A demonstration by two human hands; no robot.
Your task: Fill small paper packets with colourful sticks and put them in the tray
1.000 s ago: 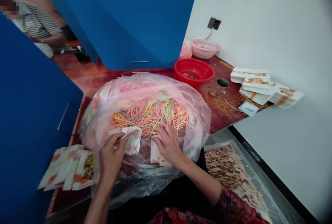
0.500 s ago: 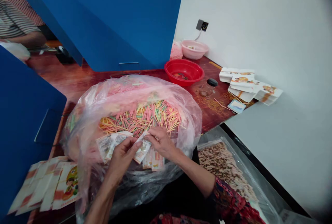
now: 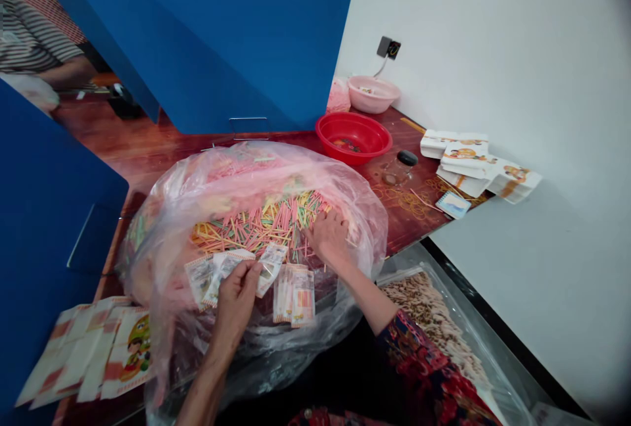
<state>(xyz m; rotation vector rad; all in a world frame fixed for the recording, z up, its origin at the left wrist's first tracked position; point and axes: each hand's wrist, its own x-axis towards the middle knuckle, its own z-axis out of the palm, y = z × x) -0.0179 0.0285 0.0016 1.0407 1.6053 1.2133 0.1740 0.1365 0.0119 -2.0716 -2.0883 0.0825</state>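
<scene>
My left hand (image 3: 239, 294) pinches a small printed packet (image 3: 271, 263) by its edge, thumb against fingers. My right hand (image 3: 329, 236) rests on the right side of a heap of thin coloured sticks (image 3: 251, 222), pink, yellow and green. Its thumb stands apart from the fingers, and the fingertips are partly hidden among the sticks. The heap lies in a large clear plastic bag (image 3: 365, 215) with its mouth spread wide. Several more packets (image 3: 302, 298) lie overlapping below my right hand, and other packets (image 3: 201, 278) lie left of my left hand.
A red basin (image 3: 323, 133) and a pink basin (image 3: 374, 105) stand behind, with a black-lidded jar (image 3: 400, 169) nearby. Printed bag stacks lie right (image 3: 513, 179) and left (image 3: 89, 354). Blue partitions (image 3: 221, 45) border the table. A lined bin (image 3: 444, 327) stands lower right.
My right hand has let go of the packet and moved up and right onto the sticks. My left hand still holds the packet, nearly in place.
</scene>
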